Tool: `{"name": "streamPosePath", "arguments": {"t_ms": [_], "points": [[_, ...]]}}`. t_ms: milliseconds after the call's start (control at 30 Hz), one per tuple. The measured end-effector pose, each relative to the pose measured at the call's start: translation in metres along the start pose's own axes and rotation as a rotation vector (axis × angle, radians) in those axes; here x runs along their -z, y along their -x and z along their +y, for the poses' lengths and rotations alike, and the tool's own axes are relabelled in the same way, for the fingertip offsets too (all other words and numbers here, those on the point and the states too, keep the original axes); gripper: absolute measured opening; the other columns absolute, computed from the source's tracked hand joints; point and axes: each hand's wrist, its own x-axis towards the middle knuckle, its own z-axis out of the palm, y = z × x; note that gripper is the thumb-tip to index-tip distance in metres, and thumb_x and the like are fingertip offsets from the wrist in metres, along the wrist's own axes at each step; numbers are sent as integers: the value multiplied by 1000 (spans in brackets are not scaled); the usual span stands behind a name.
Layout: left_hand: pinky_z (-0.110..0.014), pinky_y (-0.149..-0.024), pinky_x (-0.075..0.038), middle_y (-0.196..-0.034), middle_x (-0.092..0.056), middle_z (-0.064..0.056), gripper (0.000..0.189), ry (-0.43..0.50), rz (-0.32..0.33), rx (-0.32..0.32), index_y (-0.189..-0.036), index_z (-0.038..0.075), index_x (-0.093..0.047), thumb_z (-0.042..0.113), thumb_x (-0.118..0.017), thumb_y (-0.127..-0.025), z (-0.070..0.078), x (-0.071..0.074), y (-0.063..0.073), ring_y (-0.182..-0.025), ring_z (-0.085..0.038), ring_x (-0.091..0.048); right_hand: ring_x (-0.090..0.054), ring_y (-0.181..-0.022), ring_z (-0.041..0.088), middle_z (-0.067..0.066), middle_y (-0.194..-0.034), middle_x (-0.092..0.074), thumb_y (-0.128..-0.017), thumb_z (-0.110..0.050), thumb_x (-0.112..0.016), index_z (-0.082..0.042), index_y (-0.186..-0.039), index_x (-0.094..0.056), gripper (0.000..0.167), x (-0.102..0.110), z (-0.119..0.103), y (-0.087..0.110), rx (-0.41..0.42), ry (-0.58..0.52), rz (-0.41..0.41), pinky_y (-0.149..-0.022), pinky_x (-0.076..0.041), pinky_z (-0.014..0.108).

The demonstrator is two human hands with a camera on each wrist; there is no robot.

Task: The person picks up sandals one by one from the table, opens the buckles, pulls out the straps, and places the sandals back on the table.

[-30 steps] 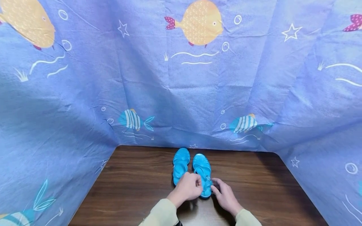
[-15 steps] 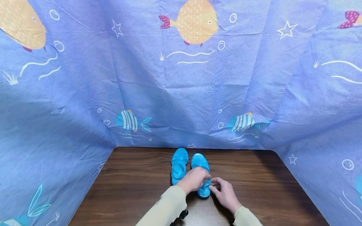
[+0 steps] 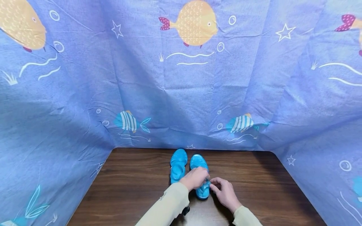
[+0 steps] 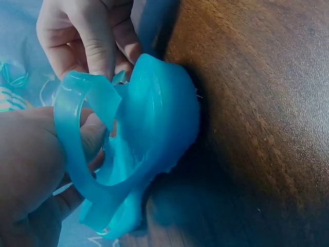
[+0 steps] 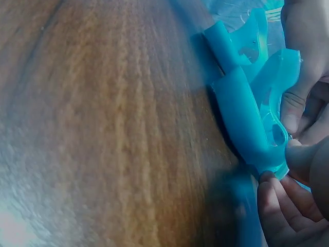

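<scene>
Two blue jelly sandals stand side by side near the table's far edge. Both hands are at the right sandal, toe pointing away. My left hand reaches over it from the left and pinches its strap, thumb inside the strap loop in the left wrist view. From the right side, my right hand pinches the strap near a small metal buckle, thumb against fingertips. The fingers partly hide the buckle. Beside them, the left sandal is untouched, its heel partly behind the left forearm.
The dark wood-grain table extends to both sides of the sandals. A blue cloth with printed fish hangs behind it and along both sides. Pale sleeves cover the forearms.
The left hand has moved right and forward from between the sandals onto the right sandal's strap. My right hand stays at that sandal's right side. Both sandals keep their places.
</scene>
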Motion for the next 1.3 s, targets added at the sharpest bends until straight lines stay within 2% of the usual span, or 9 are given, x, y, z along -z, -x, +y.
{"name": "streamPosePath", "arguments": {"t_ms": [167, 333, 733, 900, 1067, 1200, 1300], "points": [[-20, -80, -56, -105, -72, 8, 18, 10, -23, -3, -113, 20, -82, 12, -74, -99, -1, 0, -2, -98, -5, -66, -68, -77, 3, -6, -89, -76, -92, -12, -82, -14, -98, -79, 7, 2, 0, -2, 8, 2, -5, -72, -57, 24], [-19, -83, -55, -105, -70, 6, 14, -26, -5, -36, -111, 19, -80, 13, -72, -101, -1, 0, -2, -100, -7, -65, -68, -77, 2, -6, -90, -77, -90, -12, -84, -16, -96, -82, 7, 5, 0, -4, 41, 31, 8, -72, -57, 24], [-17, -85, -55, -105, -72, 7, 15, -14, 18, -98, -112, 17, -81, 12, -73, -100, -7, -1, -2, -102, -6, -67, -71, -81, 5, -6, -89, -80, -85, -10, -87, -15, -91, -85, 8, 6, -4, -9, 80, 70, 37, -73, -57, 26], [-16, -84, -55, -105, -73, 6, 15, -24, 33, -119, -112, 16, -81, 11, -73, -100, -7, 0, -5, -101, -6, -67, -72, -85, 7, -6, -89, -80, -86, -13, -87, -17, -90, -85, 6, 5, -6, -12, 21, 65, 35, -77, -57, 26], [-14, -79, -54, -102, -76, 6, 15, 24, 37, -128, -111, 15, -82, 10, -72, -100, -7, 0, -3, -95, -3, -67, -67, -73, 5, -8, -80, -76, -87, -11, -86, -16, -88, -81, 7, 4, -7, -12, -40, 16, 18, -69, -54, 24], [-15, -81, -54, -104, -75, 6, 16, 35, 57, -135, -111, 16, -82, 10, -72, -101, -9, -1, 0, -96, -3, -66, -64, -69, 2, -9, -75, -73, -86, -9, -87, -16, -83, -77, 12, 4, -6, -12, -38, -17, 40, -68, -53, 23], [-16, -85, -54, -105, -74, 7, 17, 37, 69, -134, -111, 16, -82, 10, -71, -101, -11, -1, 2, -100, -4, -65, -65, -70, 2, -9, -77, -74, -86, -10, -87, -15, -84, -79, 10, 5, -4, -11, -10, -28, 42, -69, -54, 22]]}}
